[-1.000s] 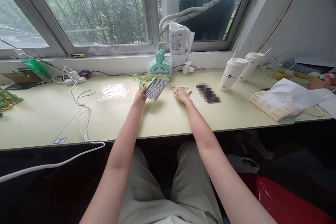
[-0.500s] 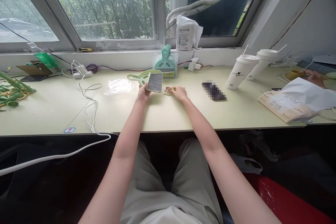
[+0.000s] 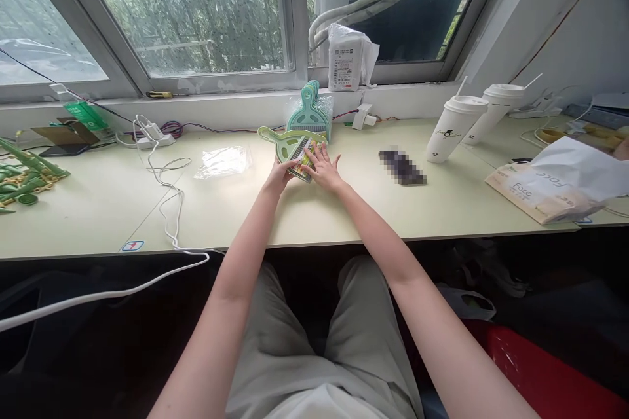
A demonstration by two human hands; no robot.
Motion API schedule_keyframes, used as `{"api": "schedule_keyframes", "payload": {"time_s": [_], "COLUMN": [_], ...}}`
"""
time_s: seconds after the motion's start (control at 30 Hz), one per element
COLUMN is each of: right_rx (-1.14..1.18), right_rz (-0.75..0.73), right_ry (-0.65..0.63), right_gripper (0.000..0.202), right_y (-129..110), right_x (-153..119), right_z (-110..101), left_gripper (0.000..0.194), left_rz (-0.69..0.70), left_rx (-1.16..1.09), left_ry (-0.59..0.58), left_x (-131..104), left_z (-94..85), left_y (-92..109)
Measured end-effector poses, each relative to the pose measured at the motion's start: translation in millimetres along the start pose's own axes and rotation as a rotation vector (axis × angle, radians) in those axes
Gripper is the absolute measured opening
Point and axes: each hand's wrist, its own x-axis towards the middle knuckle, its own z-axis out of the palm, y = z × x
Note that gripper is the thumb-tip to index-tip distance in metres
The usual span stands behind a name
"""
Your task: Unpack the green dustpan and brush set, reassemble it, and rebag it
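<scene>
Green plastic marks the small dustpan [image 3: 289, 142] held at the far middle of the pale table [image 3: 344, 209], seen from the head camera. Its handle points away to the left of the person, toward the window, so the long axis runs on a slant from far left to near right, with the wide mouth nearest the two hands. A grey-bristled brush [image 3: 301, 152] lies in the pan along much the same slant.

Curled at the pan's near edge, the left hand [image 3: 281, 175] grips it from below, fingers closed on the rim. Spread and nearly flat, the right hand [image 3: 324, 169] presses a small yellow-green card [image 3: 308, 162] against the bristles, touching pan and brush alike; whether it truly grips the card cannot be told.

Just beyond the hands, a stack of teal dustpans [image 3: 310, 110] in clear wrap stands upright against the sill. To the left of the left hand lies an empty clear plastic bag [image 3: 223, 161], and farther left a white cable [image 3: 164, 203] trails off the table edge. To the right of the right hand sits a dark blurred object [image 3: 401, 166], then two white lidded cups [image 3: 455, 127] with straws, well apart from the hands. A white paper bag [image 3: 555, 186] lies at the far right.
</scene>
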Motion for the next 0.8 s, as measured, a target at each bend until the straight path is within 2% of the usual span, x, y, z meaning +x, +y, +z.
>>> {"api": "schedule_keyframes", "payload": {"time_s": [0.1, 0.17, 0.23, 0.3, 0.37, 0.47, 0.57, 0.63, 0.7, 0.73, 0.8], "right_rx": [0.001, 0.054, 0.212, 0.500, 0.856, 1.245, 1.375, 1.404, 1.414, 1.413, 1.406], "right_rz": [0.013, 0.057, 0.156, 0.251, 0.296, 0.364, 0.447, 0.466, 0.468, 0.472, 0.489], "right_ry": [0.016, 0.076, 0.170, 0.231, 0.212, 0.173, 0.230, 0.257, 0.275, 0.281, 0.289], "right_gripper": [0.064, 0.069, 0.077, 0.080, 0.072, 0.040, 0.024, 0.022, 0.023, 0.023, 0.025], "right_y": [2.1, 3.1, 3.8, 4.0, 3.6, 2.1, 1.5, 3.3, 6.8, 8.9, 13.1], "right_x": [1.9, 4.6, 7.4, 9.0, 8.8, 6.5, 4.6, 4.6, 5.3, 5.8, 6.8], "right_z": [-0.3, 0.1, 1.2, 2.2, 2.4, 0.6, -2.8, -5.0, -6.5, -6.9, -6.9], "left_gripper": [0.072, 0.072, 0.072, 0.071, 0.068, 0.066, 0.063, 0.046, 0.022, 0.017, 0.014], "left_rz": [0.019, 0.034, 0.041, 0.034, 0.017, 0.000, 0.010, 0.012, 0.035, 0.071, 0.198], "left_rx": [-0.014, -0.024, -0.044, -0.063, -0.077, -0.078, 0.031, 0.193, 0.385, 0.485, 0.691], "left_ry": [-0.034, -0.029, -0.003, 0.016, 0.016, 0.002, -0.023, -0.034, 0.071, 0.185, 0.487], "left_x": [1.1, 0.2, -1.6, -3.6, -5.5, -7.9, -7.5, -4.8, -0.6, 1.5, 4.2], "left_z": [-0.6, 1.8, 5.4, 8.7, 11.0, 12.0, 10.9, 8.6, 3.0, -1.8, -16.1], "left_y": [0.0, 1.6, 3.7, 5.2, 5.6, 4.9, 5.4, 7.7, 11.7, 14.2, 19.0]}}
